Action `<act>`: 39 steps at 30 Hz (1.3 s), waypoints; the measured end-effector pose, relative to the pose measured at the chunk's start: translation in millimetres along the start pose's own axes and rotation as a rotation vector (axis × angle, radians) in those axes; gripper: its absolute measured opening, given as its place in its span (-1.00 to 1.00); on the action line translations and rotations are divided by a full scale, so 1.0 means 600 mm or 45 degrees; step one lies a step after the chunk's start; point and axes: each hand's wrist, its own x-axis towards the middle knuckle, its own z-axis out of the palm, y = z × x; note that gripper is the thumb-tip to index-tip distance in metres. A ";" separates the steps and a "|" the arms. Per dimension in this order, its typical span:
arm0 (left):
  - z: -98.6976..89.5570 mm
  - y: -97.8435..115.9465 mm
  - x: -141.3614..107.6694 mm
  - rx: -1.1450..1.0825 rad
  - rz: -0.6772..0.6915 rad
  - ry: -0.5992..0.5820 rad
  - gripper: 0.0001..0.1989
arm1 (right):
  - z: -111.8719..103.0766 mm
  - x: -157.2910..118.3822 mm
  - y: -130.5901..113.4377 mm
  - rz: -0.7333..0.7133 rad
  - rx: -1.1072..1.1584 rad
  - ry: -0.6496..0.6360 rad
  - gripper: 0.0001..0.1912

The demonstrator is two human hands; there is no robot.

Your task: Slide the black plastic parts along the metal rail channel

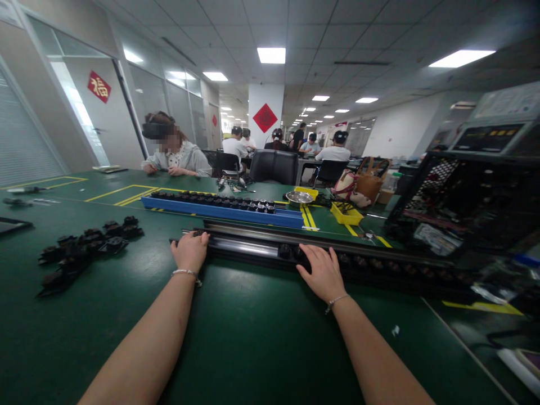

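Overhead, far beyond both grips, ceiling panels (271, 55) burn white. Glare streaks the metal strip (244, 247) between left grip (191, 251) and right grip (322, 271); soft sheen spreads on the table (248, 326) nearer. Rightward of the right grip, the black casing (468, 197) sinks into shadow, smeared and stretched toward the edge.

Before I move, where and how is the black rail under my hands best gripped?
Probably grip the rail by both long edges, from above, at two spots well apart: it lies flat, long and narrow. Black parts sit in it, so keep it level.
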 end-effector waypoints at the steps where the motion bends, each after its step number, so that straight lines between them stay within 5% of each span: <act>1: 0.000 -0.001 0.001 0.033 0.006 0.020 -0.66 | 0.000 0.000 0.000 -0.001 0.002 -0.001 -0.50; 10: -0.002 -0.005 0.005 0.234 0.027 0.088 -0.62 | -0.002 0.000 -0.001 0.007 0.009 -0.006 -0.50; 39: -0.002 -0.016 0.013 0.132 -0.108 0.062 -0.57 | -0.003 0.000 -0.002 0.008 -0.005 -0.017 -0.50</act>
